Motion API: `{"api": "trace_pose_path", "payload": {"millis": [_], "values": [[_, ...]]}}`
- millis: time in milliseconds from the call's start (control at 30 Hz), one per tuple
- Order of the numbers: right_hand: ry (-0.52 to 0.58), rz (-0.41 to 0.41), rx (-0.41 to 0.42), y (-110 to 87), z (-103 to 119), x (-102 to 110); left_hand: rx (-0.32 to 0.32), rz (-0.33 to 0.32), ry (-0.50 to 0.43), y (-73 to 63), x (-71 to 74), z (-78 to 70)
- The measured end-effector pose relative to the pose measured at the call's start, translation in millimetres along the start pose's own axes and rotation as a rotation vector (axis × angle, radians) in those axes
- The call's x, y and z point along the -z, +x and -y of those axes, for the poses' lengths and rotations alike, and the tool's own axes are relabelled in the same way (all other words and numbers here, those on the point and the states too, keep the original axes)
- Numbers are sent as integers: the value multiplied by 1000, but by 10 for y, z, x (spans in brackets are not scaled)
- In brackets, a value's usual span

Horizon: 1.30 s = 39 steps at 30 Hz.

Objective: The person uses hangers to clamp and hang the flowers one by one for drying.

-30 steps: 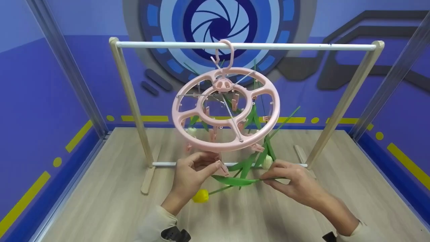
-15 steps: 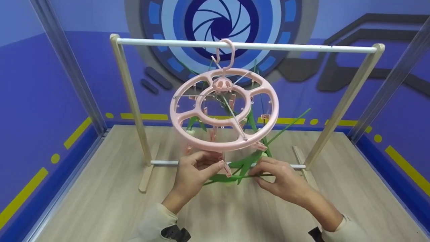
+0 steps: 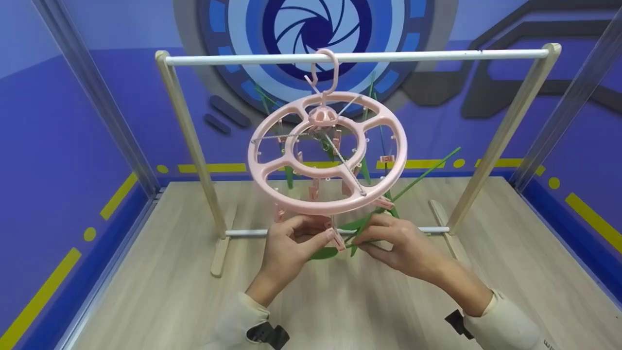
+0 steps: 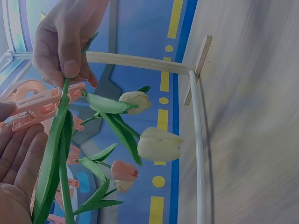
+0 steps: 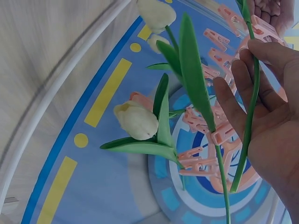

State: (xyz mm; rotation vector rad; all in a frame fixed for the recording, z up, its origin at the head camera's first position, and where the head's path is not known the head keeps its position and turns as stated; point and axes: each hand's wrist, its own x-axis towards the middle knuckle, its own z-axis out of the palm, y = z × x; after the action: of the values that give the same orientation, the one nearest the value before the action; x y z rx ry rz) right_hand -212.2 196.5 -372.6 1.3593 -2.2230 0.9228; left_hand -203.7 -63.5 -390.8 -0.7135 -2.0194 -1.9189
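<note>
My left hand [image 3: 291, 248] pinches a pink clothespin [image 4: 39, 105] that hangs from the round pink hanger [image 3: 311, 209], its thumb on one of the grips. My right hand [image 3: 406, 245] holds a tulip by its green stem [image 5: 255, 86], between thumb and fingers. In the left wrist view this stem crosses the clothespin's mouth, its leaves running down beside the left palm. The held tulip's bloom is out of sight. Behind, other clips hold tulips: a white tulip [image 4: 160, 143], a pink tulip [image 4: 124, 170] and another white tulip [image 4: 135, 101], heads down.
The hanger hooks over the white top bar [image 3: 413, 57] of a rack with wooden side posts [image 3: 505, 136]. A white lower bar [image 3: 248, 233] runs behind the hands, above the wood-grain table [image 3: 160, 301]. Several further pink clips dangle beneath the ring.
My right hand has moved left, bringing the stem up to the clothespin. The yellow bloom seen one second ago has gone from view behind the left hand. The left hand keeps its pinch.
</note>
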Motion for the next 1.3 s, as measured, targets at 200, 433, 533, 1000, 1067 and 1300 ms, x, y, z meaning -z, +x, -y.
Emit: {"api": "trace_pose_path", "payload": {"millis": [200,433,533,1000,1067,1300], "values": [[17,-4,15,53,9,-37,30,-1,13,-4,1,-21],[18,-11,35,100,12,-37,31,-3,6,15,-3,-28],[19,-19,44,108,17,-43,38,-8,19,13,0,-32],[25,-22,33,116,23,-83,7,-6,16,-21,20,-7],[20,-13,35,115,18,-79,-3,-10,15,-25,23,-1],[23,-21,48,97,7,-83,-12,-2,29,-24,17,-3]]}}
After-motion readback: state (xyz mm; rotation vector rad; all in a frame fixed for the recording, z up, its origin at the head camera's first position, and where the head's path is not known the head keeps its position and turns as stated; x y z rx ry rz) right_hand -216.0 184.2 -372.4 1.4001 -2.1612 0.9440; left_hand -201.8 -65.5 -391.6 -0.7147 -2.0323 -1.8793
